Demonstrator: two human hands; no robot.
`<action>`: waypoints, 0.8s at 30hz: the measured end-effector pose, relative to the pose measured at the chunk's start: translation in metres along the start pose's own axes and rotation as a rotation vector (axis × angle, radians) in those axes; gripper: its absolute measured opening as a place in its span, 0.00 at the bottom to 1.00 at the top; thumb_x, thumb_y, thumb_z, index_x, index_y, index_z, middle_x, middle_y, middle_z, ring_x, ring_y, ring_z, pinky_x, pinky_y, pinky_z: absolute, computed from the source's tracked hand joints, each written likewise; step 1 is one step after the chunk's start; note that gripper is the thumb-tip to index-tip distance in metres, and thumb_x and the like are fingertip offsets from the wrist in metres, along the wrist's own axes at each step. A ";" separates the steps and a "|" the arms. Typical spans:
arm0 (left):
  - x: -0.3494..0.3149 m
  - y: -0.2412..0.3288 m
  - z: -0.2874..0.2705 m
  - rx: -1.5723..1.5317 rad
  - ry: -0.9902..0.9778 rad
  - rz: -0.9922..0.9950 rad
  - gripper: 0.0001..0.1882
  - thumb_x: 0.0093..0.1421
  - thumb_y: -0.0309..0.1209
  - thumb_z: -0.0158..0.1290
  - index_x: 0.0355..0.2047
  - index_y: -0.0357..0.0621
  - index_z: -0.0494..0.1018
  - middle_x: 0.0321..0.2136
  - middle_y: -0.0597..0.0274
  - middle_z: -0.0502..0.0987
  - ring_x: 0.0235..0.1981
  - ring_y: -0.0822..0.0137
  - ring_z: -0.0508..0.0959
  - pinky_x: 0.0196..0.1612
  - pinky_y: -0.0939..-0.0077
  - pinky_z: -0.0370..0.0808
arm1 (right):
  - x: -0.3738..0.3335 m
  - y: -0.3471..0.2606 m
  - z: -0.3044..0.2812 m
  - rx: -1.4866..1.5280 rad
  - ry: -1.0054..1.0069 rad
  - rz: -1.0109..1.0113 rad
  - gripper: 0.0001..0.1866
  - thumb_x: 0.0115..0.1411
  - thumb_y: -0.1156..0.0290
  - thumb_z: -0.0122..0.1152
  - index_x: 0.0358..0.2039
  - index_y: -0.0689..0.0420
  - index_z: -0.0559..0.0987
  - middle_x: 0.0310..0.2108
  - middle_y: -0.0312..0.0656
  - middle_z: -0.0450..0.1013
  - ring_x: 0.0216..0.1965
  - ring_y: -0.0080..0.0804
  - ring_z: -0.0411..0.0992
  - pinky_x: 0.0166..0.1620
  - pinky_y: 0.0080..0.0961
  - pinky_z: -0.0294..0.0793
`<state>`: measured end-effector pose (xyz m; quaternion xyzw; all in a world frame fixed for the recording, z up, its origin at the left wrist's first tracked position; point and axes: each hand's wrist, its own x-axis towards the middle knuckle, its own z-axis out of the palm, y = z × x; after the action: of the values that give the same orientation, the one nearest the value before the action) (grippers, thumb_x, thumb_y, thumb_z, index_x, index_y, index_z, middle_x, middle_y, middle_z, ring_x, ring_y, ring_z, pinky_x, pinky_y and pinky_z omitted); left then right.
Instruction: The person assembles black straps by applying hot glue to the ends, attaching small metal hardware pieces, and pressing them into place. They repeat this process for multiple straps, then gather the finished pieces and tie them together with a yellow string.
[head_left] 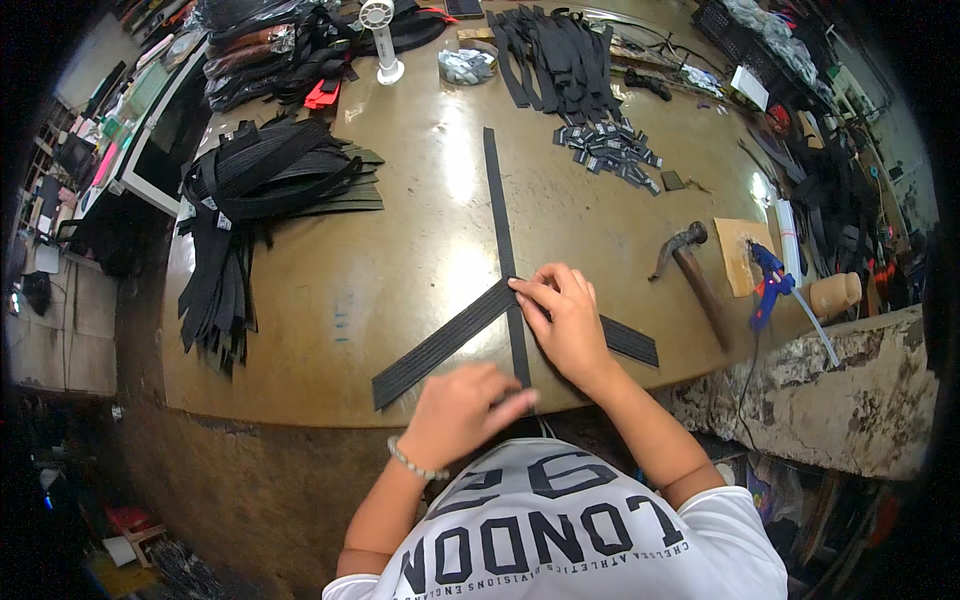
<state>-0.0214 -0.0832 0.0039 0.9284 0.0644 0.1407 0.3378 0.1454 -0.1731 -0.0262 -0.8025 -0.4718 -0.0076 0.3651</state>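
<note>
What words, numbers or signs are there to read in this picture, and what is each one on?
White T-shirt: a large dark number, big dark lettering and a line of smaller print; I won't copy printed text.
Pile of small black labels: pale markings, too small to read.
White handheld fan: a small mark on the handle, too small to read.

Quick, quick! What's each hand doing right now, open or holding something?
Left hand: open, blurred, nothing seen in it.
Right hand: fingertips on the black straps where they meet; pinching or just pressing, can't tell.
</note>
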 end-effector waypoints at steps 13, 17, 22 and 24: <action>0.045 -0.025 0.019 0.165 0.317 -0.245 0.10 0.60 0.29 0.56 0.42 0.46 0.79 0.28 0.55 0.74 0.31 0.55 0.75 0.36 0.64 0.73 | -0.001 -0.006 0.003 -0.184 -0.235 -0.126 0.24 0.52 0.76 0.55 0.51 0.68 0.73 0.42 0.51 0.69 0.45 0.48 0.67 0.51 0.38 0.69; 0.050 -0.021 0.018 0.136 0.296 -0.266 0.11 0.60 0.28 0.55 0.43 0.44 0.79 0.30 0.54 0.75 0.32 0.54 0.76 0.37 0.65 0.73 | 0.001 0.011 -0.030 0.325 -0.263 -0.056 0.17 0.57 0.70 0.62 0.46 0.63 0.77 0.44 0.50 0.71 0.48 0.47 0.68 0.54 0.34 0.67; 0.049 -0.022 0.017 0.045 0.278 -0.302 0.10 0.60 0.27 0.56 0.42 0.41 0.78 0.28 0.56 0.73 0.28 0.59 0.73 0.34 0.69 0.71 | -0.064 0.113 -0.146 -0.150 0.984 0.535 0.20 0.52 0.65 0.73 0.37 0.58 0.69 0.35 0.40 0.65 0.38 0.28 0.66 0.43 0.31 0.69; 0.048 -0.024 0.017 0.064 0.314 -0.274 0.09 0.60 0.27 0.56 0.41 0.41 0.78 0.28 0.56 0.73 0.28 0.59 0.73 0.33 0.69 0.70 | -0.081 0.165 -0.179 -0.260 1.036 0.627 0.27 0.54 0.62 0.72 0.45 0.62 0.67 0.42 0.49 0.69 0.39 0.34 0.70 0.45 0.34 0.71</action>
<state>0.0289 -0.0647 -0.0132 0.8879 0.2465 0.2341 0.3098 0.2857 -0.3882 -0.0194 -0.8330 0.0299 -0.3462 0.4306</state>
